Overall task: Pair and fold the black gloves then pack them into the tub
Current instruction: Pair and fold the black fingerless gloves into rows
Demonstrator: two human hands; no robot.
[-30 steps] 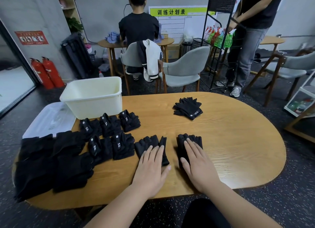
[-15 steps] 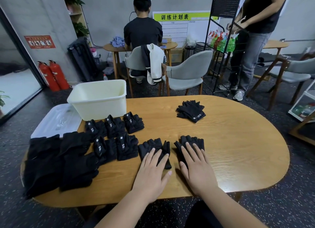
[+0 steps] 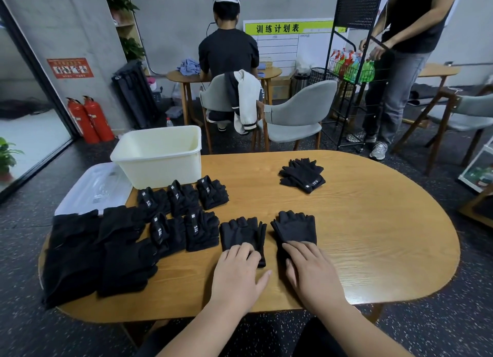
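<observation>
Both hands have slid back to the cuffs: left hand [image 3: 240,275] bends its fingers on the left glove [image 3: 240,233], pinching or pressing I cannot tell, right hand [image 3: 313,275] presses near-straight fingers on the right glove [image 3: 294,227], both gloves flat on the table [image 3: 373,236], well apart from the tub [image 3: 160,156]; pairing seems in hand, calling next for stacking one squarely on the other.

Grey concrete walls [image 3: 173,9] rise over a dark speckled floor [image 3: 440,324]. Two red fire extinguishers [image 3: 97,121] stand far left; grey chairs [image 3: 296,111] and a black wire rack [image 3: 354,8] stand beyond the oval wooden desk [image 3: 373,250].
</observation>
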